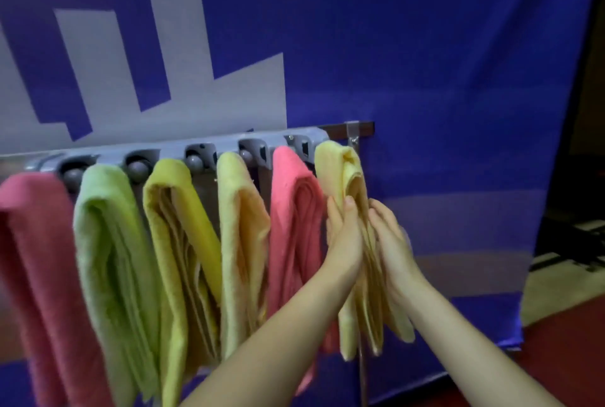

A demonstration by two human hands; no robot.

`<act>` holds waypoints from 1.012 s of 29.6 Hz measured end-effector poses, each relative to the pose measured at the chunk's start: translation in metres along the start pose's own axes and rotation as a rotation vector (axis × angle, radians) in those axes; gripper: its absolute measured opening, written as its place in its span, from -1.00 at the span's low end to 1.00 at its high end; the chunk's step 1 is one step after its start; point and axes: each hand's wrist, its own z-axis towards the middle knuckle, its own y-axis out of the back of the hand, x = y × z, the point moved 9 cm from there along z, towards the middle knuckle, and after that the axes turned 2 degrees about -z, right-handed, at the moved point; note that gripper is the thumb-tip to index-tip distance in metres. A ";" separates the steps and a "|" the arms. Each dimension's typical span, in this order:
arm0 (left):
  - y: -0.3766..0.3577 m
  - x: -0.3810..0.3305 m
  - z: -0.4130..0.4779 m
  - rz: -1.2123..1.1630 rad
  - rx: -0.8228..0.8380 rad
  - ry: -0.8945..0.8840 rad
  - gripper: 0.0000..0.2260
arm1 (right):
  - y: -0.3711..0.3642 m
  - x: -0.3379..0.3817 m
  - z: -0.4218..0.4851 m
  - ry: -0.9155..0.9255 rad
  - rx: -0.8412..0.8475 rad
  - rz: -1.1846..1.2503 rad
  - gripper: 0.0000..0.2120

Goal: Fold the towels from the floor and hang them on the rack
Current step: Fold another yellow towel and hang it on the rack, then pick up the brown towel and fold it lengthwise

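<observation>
Pink towels point(296, 210), green towel point(108, 226), yellow towels point(178, 210), purple backdrop point(425, 63)

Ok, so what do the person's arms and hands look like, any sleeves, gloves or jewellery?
The left forearm and right forearm are bare to the frame's edge, no sleeves. The left hand and right hand are ungloved, with no rings, watch or bands visible.

One wide-angle camera on the person's head faces forward and slightly down at the rack point(170, 147), close up. The view is tilted, so the rack rises rightward.
</observation>
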 end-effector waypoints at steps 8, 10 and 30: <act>0.048 0.094 -0.127 0.009 0.021 0.248 -0.56 | 0.013 -0.089 -0.156 -0.183 0.137 -0.183 -0.77; 0.065 0.128 -0.151 -0.015 0.014 0.353 -0.62 | 0.004 -0.115 -0.187 -0.263 0.195 -0.179 -0.78; 0.329 0.401 -0.372 0.294 -0.134 0.995 -0.66 | 0.018 -0.443 -0.390 -1.006 0.313 -0.501 -0.73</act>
